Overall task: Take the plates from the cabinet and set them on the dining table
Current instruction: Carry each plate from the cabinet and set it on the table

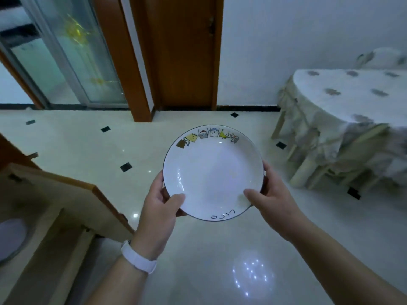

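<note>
A white plate [212, 170] with a dark rim and small cartoon figures along its far edge is held level over the floor, in the middle of the view. My left hand [159, 208] grips its near left edge, thumb on top. My right hand [272, 199] grips the near right edge the same way. The dining table [343, 100], covered by a white patterned cloth, stands at the right, apart from the plate. The cabinet [55, 208] is at the lower left with its door open, and another plate [11, 236] shows inside it.
Glossy white floor tiles [198, 260] with small black squares lie below. A wooden door [182, 51] and its frame are straight ahead, a glass sliding door [66, 51] at the upper left. Pale chair legs [306, 170] stick out under the tablecloth.
</note>
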A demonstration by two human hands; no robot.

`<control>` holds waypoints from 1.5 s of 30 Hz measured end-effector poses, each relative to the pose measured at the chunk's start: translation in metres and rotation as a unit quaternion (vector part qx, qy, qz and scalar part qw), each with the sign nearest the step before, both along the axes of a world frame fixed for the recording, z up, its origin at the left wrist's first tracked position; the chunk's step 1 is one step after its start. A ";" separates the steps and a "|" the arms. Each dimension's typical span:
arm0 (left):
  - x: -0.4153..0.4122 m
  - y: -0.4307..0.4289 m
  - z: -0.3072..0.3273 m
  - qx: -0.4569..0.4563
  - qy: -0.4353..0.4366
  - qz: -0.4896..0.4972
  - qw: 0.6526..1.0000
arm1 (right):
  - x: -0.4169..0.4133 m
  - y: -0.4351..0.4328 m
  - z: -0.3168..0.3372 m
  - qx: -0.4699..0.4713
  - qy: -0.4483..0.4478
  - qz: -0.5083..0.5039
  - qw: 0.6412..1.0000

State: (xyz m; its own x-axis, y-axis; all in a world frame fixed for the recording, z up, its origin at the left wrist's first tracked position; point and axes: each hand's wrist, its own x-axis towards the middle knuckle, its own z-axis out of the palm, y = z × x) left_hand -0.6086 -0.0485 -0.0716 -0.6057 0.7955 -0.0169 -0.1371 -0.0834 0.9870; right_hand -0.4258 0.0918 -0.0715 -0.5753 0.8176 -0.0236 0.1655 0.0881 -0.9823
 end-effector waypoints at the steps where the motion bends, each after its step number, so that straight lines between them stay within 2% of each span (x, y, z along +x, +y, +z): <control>1: 0.013 0.013 0.000 0.000 0.001 -0.023 1.000 | 0.018 0.007 0.000 0.001 0.001 -0.016 1.000; 9: 0.102 0.113 0.004 -0.017 -0.007 -0.210 0.978 | 0.143 0.038 -0.003 -0.024 0.083 -0.166 0.982; 13: 0.140 0.161 0.002 -0.021 -0.015 -0.291 0.956 | 0.187 0.045 -0.006 -0.037 0.099 -0.257 0.961; 17: 0.170 0.211 -0.002 -0.035 -0.021 -0.331 0.943 | 0.215 0.060 -0.008 -0.040 0.086 -0.334 0.938; 24: 0.195 0.316 -0.014 -0.043 -0.033 -0.417 0.908 | 0.232 0.117 -0.010 -0.022 0.073 -0.432 0.898; 34: 0.176 0.471 -0.013 -0.020 -0.045 -0.480 0.876 | 0.199 0.239 0.001 -0.004 0.046 -0.494 0.869; 40: 0.185 0.520 -0.010 -0.025 -0.056 -0.522 0.851 | 0.200 0.271 0.007 -0.007 0.020 -0.537 0.843; 45: 0.204 0.556 -0.007 -0.027 -0.051 -0.541 0.839 | 0.219 0.300 0.008 -0.004 0.033 -0.547 0.836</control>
